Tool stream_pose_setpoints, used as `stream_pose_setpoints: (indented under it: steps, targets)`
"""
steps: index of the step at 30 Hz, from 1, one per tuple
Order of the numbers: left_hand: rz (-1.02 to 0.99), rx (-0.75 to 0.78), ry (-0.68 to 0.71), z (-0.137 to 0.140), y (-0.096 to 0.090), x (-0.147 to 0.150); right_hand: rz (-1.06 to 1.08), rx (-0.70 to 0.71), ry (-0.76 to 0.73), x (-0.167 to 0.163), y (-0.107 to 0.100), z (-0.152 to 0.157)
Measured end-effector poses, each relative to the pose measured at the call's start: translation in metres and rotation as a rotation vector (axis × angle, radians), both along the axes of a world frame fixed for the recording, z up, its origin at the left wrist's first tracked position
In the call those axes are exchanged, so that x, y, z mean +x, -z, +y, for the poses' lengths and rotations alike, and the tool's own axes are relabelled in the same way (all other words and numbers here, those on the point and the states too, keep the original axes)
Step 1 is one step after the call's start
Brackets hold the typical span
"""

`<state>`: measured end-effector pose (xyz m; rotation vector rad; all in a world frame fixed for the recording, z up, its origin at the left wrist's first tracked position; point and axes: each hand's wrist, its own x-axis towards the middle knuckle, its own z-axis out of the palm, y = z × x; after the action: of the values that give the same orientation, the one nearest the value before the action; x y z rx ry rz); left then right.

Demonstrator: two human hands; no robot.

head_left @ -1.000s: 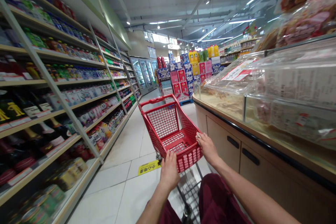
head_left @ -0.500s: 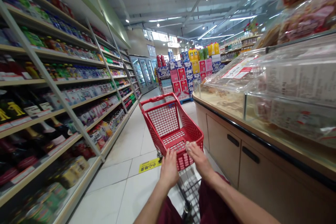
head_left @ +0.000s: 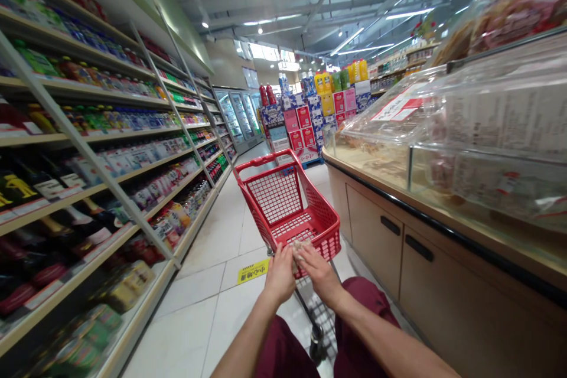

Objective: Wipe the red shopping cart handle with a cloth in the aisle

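Observation:
A red plastic shopping cart (head_left: 286,212) stands in front of my knees, with its basket turned toward me and nothing inside it. My left hand (head_left: 280,274) is closed over the near rim of the basket, fingers curled on the edge. Right beside it, my right hand (head_left: 316,271) presses a small crumpled pale cloth (head_left: 301,251) against the same rim. The two hands are almost touching. Part of the cloth is hidden under the right fingers, and its exact kind is hard to make out.
Shelves (head_left: 128,180) full of bottles and cans line the left side. A display counter (head_left: 372,171) with clear-packed food runs along the right. Stacked boxes (head_left: 303,124) stand ahead, near glass-door fridges (head_left: 239,118). A yellow floor sticker (head_left: 252,271) lies left of the cart.
My right hand has slid left along the rim with the cloth, closing the gap to my left hand. My left hand stays on the rim. The view has shifted slightly.

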<state>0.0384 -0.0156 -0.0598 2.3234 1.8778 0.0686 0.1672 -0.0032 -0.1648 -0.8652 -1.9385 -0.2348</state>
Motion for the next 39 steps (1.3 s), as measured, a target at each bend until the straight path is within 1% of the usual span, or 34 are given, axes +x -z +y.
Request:
stream_pose_setpoints:
  steps: [3, 5, 6, 10, 11, 13, 15, 17, 19, 21, 23, 25, 28, 29, 30, 31, 32, 34, 36, 37, 38, 39]
  targets:
    - [-0.001, 0.004, -0.01, -0.002, 0.001, -0.002, -0.097, -0.112, 0.007, 0.005, 0.028, -0.006]
    - [-0.008, 0.011, -0.017, -0.002, 0.001, -0.003, -0.098, -0.165, 0.03, 0.015, 0.036, -0.011]
    - [-0.011, 0.014, -0.017, -0.003, 0.002, -0.003, -0.068, -0.167, 0.045, 0.02, 0.033, -0.012]
    - [-0.008, 0.022, -0.023, -0.002, 0.002, -0.001, 0.098, -0.093, 0.135, 0.037, 0.008, -0.003]
    - [-0.004, 0.019, -0.029, -0.001, 0.001, 0.0, 0.116, -0.086, 0.163, 0.039, 0.006, 0.001]
    - [0.003, 0.009, -0.034, -0.001, 0.0, 0.0, 0.099, -0.099, 0.193, 0.042, 0.013, 0.005]
    - [0.01, 0.001, -0.033, -0.001, -0.001, 0.0, 0.044, -0.139, 0.18, 0.044, 0.024, 0.005]
    - [0.015, -0.003, -0.035, -0.002, -0.001, -0.001, 0.02, -0.168, 0.155, 0.047, 0.027, 0.005]
    - [0.011, 0.002, -0.045, -0.003, 0.0, -0.002, 0.076, -0.157, 0.172, 0.053, 0.017, 0.008]
    - [0.001, 0.012, -0.05, -0.004, 0.001, -0.002, 0.173, -0.129, 0.232, 0.06, 0.002, 0.015]
    - [-0.007, 0.018, -0.05, -0.005, 0.001, -0.002, 0.23, -0.133, 0.279, 0.066, -0.006, 0.02]
    - [-0.009, 0.012, -0.052, -0.005, 0.001, -0.002, 0.206, -0.196, 0.271, 0.069, 0.002, 0.02]
    - [-0.006, 0.012, -0.053, -0.006, 0.002, -0.004, 0.128, -0.322, 0.213, 0.07, 0.026, 0.009]
    - [-0.007, 0.018, -0.05, -0.006, 0.003, -0.004, 0.137, -0.337, 0.21, 0.071, 0.029, 0.005]
    - [-0.01, 0.026, -0.046, -0.006, 0.003, -0.005, 0.169, -0.334, 0.215, 0.073, 0.028, 0.002]
    - [-0.013, 0.034, -0.044, -0.006, 0.004, -0.005, 0.217, -0.313, 0.221, 0.074, 0.021, 0.001]
    - [-0.014, 0.039, -0.044, -0.007, 0.005, -0.006, 0.267, -0.285, 0.217, 0.077, 0.01, 0.002]
    - [-0.012, 0.039, -0.045, -0.008, 0.006, -0.006, 0.304, -0.259, 0.141, 0.082, -0.022, 0.008]
    - [-0.009, 0.034, -0.048, -0.01, 0.007, -0.005, 0.236, -0.311, 0.016, 0.086, -0.054, 0.019]
    - [-0.008, 0.032, -0.046, -0.011, 0.007, -0.004, 0.192, -0.353, -0.025, 0.086, -0.067, 0.025]
    - [-0.007, 0.031, -0.042, -0.012, 0.008, -0.003, 0.156, -0.396, -0.037, 0.084, -0.076, 0.031]
    - [-0.004, 0.031, -0.036, -0.013, 0.008, -0.001, 0.134, -0.428, -0.018, 0.081, -0.082, 0.036]
